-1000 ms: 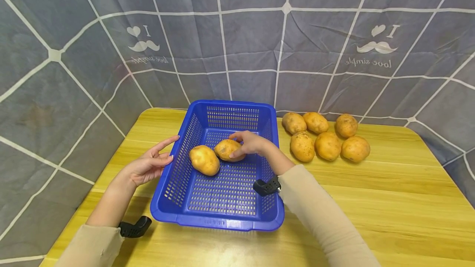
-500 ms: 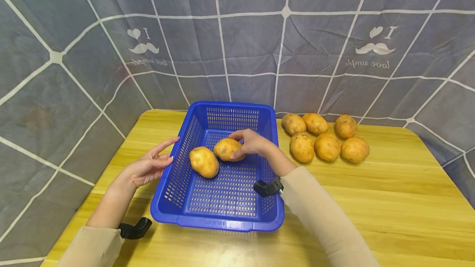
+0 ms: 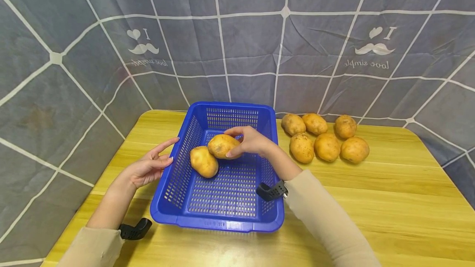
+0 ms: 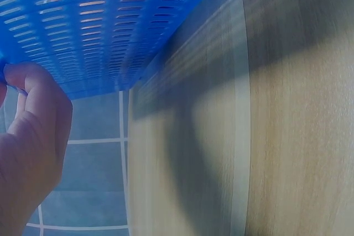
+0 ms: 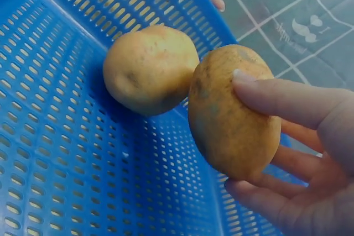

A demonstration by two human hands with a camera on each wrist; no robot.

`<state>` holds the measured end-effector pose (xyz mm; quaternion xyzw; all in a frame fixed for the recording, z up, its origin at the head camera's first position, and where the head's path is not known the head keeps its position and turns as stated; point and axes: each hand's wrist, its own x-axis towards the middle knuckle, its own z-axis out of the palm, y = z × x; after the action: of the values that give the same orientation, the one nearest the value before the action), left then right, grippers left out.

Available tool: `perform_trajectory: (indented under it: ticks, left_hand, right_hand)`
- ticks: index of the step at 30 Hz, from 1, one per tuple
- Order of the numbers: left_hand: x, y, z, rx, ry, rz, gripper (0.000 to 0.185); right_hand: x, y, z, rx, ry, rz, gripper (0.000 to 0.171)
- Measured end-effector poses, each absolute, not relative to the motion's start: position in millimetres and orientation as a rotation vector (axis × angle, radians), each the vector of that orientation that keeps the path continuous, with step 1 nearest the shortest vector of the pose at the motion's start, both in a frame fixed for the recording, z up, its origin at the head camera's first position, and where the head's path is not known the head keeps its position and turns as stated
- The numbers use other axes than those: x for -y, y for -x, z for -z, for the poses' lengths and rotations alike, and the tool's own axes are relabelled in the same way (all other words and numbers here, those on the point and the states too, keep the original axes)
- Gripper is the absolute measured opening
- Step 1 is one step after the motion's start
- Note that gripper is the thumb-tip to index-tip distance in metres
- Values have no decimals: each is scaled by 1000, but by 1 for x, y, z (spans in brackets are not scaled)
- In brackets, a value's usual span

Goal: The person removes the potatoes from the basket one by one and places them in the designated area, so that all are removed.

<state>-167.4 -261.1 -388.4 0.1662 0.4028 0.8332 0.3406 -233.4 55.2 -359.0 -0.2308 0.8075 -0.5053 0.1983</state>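
A blue perforated plastic basket (image 3: 217, 223) stands on the wooden table. Inside it, one yellow-brown potato (image 3: 204, 167) lies on the left, against the side wall in the right wrist view. My right hand (image 3: 249, 141) holds a second potato (image 3: 222, 145) between thumb and fingers; this potato overlaps the first one's upper edge. In the right wrist view the thumb presses on the held potato (image 5: 232, 114) from above, fingers beneath. My left hand (image 3: 146, 168) is at the basket's left rim, index finger extended, index and thumb tips touching the rim; its other fingers are partly hidden.
Several more potatoes (image 3: 328, 146) lie in a loose group on the table (image 3: 371, 201), right of the basket's far end. Behind the table hangs a grey cloth with white grid lines (image 3: 252, 44). Black straps with camera mounts (image 3: 135, 230) sit on both wrists.
My right hand has shifted its potato left and slightly up, over the edge of the other potato. The left hand and basket look the same.
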Motion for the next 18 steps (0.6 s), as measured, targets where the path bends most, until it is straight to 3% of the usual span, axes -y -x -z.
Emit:
perform_trajectory:
  ticks: [18]
  left_hand:
    - [261, 168, 391, -1004, -450, -2168, 54]
  right_hand:
    - [-60, 218, 344, -2254, 730, 1474, 64]
